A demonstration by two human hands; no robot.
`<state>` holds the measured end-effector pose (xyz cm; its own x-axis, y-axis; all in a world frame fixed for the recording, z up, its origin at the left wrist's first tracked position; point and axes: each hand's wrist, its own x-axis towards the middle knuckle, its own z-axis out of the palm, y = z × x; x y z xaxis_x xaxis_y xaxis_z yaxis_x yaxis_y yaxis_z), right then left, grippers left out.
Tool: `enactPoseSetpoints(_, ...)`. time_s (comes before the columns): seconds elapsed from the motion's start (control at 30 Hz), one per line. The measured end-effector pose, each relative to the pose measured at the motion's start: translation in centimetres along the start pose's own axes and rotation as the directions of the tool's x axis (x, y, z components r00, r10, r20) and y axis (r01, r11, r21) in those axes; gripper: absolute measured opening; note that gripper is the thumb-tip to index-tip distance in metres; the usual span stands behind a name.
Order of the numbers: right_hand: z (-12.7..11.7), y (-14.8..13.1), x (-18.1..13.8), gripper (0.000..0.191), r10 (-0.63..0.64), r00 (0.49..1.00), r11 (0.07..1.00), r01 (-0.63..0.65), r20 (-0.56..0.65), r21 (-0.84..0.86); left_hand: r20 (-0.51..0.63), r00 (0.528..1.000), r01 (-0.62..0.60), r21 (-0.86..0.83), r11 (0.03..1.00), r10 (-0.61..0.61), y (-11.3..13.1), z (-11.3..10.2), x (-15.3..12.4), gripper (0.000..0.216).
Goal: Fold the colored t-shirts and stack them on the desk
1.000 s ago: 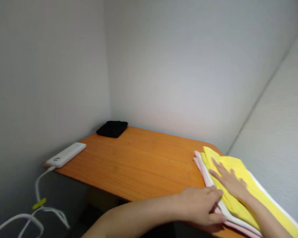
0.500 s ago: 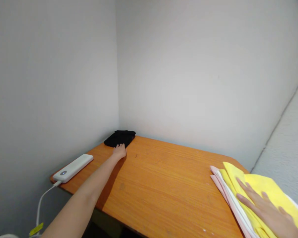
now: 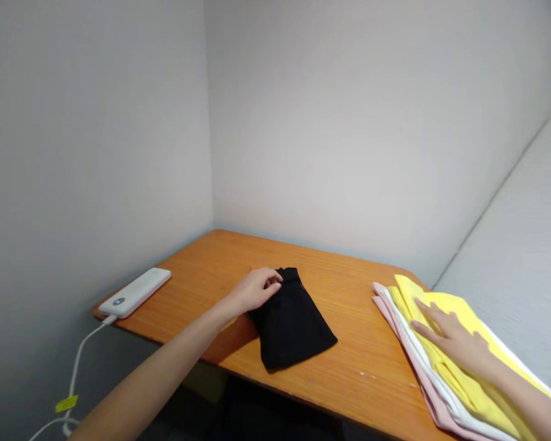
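Observation:
My left hand is closed at the far left edge of a black folded garment, its fingers curled and the thumb close to them. The garment lies on the wooden table, near the front edge, its gathered end away from me. At the right, my right hand rests flat with fingers spread on a yellow folded cloth. Beneath the yellow piece are a white folded cloth and a pink folded cloth, stacked at the table's right side.
A white power bank lies at the left edge of the wooden table. Its white cable, with a yellow tag, hangs off that edge. Grey-white walls close in the left and back sides.
The black garment has come from the far left corner to the middle front of the table with my left hand. My right hand stays on the yellow cloth. The view has shifted slightly.

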<state>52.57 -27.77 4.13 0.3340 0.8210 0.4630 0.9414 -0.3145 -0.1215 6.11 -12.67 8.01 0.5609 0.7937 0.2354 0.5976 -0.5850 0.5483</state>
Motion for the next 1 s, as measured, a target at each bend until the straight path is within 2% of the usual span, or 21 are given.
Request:
enactPoseSetpoints(0.07, -1.7, -3.5, -0.3, 0.062, -0.081, 0.997, 0.993, 0.080, 0.007, 0.088, -0.069, 0.994, 0.091, 0.010, 0.996, -0.090, -1.6, -0.1, -0.2, 0.029)
enactPoseSetpoints(0.1, -2.6, -5.8, -0.5, 0.056, -0.171, 0.985, 0.968, 0.166, 0.008, 0.188, -0.075, 0.988, 0.139, 0.013, 0.990, -0.137, -2.4, 0.1, -0.2, 0.028)
enactPoseSetpoints(0.17, -4.0, -11.3, -1.1, 0.042, -0.307, 0.951, 0.872, 0.269, 0.029, 0.409, -0.027, 0.978, 0.206, 0.012, 0.978, -0.206, -3.4, 1.1, -0.1, 0.034)
enactPoseSetpoints(0.27, -4.6, -19.1, -2.3, 0.033, -0.431, 0.898, 0.759, 0.305, 0.093, 0.575, 0.065, 0.972, 0.226, -0.009, 0.974, -0.225, -3.1, 3.0, -0.4, 0.043)
enactPoseSetpoints(0.33, -4.1, -22.9, -2.9, 0.038, -0.416, 0.897, 0.763, 0.256, 0.149, 0.594, 0.097, 0.971, 0.223, -0.031, 0.974, -0.219, -2.0, 4.0, -0.8, 0.043)
enactPoseSetpoints(0.43, -2.4, -26.2, -3.5, 0.054, -0.285, 0.910, 0.840, 0.085, 0.303, 0.536, 0.179, 0.963, 0.221, -0.085, 0.971, -0.204, -0.2, 4.7, -1.9, 0.042)
enactPoseSetpoints(0.5, -1.4, -27.2, -4.0, 0.060, -0.194, 0.908, 0.883, -0.004, 0.373, 0.469, 0.234, 0.953, 0.225, -0.133, 0.965, -0.190, 0.9, 4.8, -2.9, 0.038)
enactPoseSetpoints(0.6, -1.2, -27.7, -5.0, 0.065, -0.158, 0.901, 0.911, -0.025, 0.405, 0.413, 0.296, 0.941, 0.238, -0.228, 0.944, -0.165, 2.4, 4.9, -4.6, 0.028)
enactPoseSetpoints(0.67, -1.9, -27.6, -5.7, 0.062, -0.206, 0.871, 0.905, -0.003, 0.445, 0.425, 0.347, 0.929, 0.244, -0.313, 0.918, -0.128, 3.4, 5.1, -5.7, 0.023)
enactPoseSetpoints(0.73, -3.0, -26.9, -6.2, 0.049, -0.286, 0.820, 0.876, 0.014, 0.496, 0.482, 0.379, 0.921, 0.244, -0.399, 0.884, -0.083, 4.3, 5.3, -6.8, 0.021)
enactPoseSetpoints(0.83, -5.0, -25.2, -6.7, 0.025, -0.430, 0.753, 0.756, -0.002, 0.499, 0.655, 0.352, 0.935, 0.223, -0.489, 0.843, -0.043, 5.3, 5.4, -8.1, 0.020)
enactPoseSetpoints(0.9, -6.3, -23.5, -7.0, 0.019, -0.465, 0.771, 0.665, -0.020, 0.435, 0.746, 0.288, 0.957, 0.190, -0.522, 0.831, -0.037, 5.5, 4.7, -8.9, 0.020)
enactPoseSetpoints(1.0, -8.9, -20.7, -7.5, 0.015, -0.386, 0.828, 0.643, -0.075, 0.407, 0.762, 0.151, 0.988, 0.120, -0.551, 0.826, -0.043, 5.6, 2.5, -9.7, 0.021)
